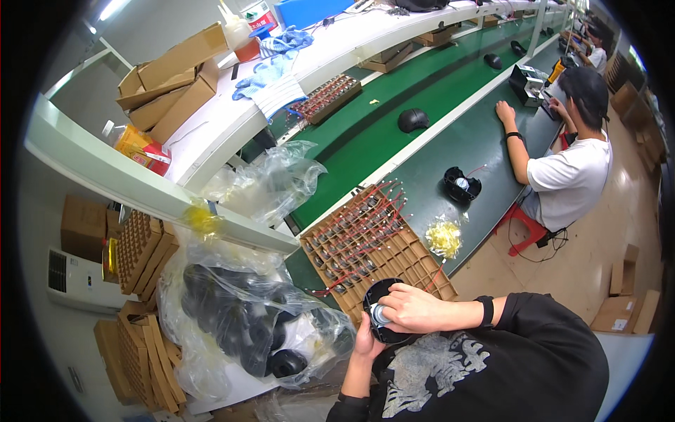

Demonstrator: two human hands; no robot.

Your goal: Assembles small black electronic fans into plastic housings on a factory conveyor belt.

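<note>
A round black plastic housing (378,290) is tilted in front of my chest, at the near edge of the cardboard tray. My left hand (366,340) grips its lower left rim, thumb up along the side. Inside the housing sits a small round speaker (380,315) with a silver back. My right hand (410,308) reaches over from the right, its fingers bent down onto the speaker and partly hiding it. Just beyond, the divided cardboard tray (415,264) holds many small speakers with red wires (351,235); its right-hand cells show bare cardboard.
Yellowish clippings (443,237) and another black housing with a speaker (462,185) lie on the bench to the right. A plastic bag of black housings (232,309) is at left. Beyond runs a green conveyor (373,141) carrying black shells. A co-worker (573,148) sits further along.
</note>
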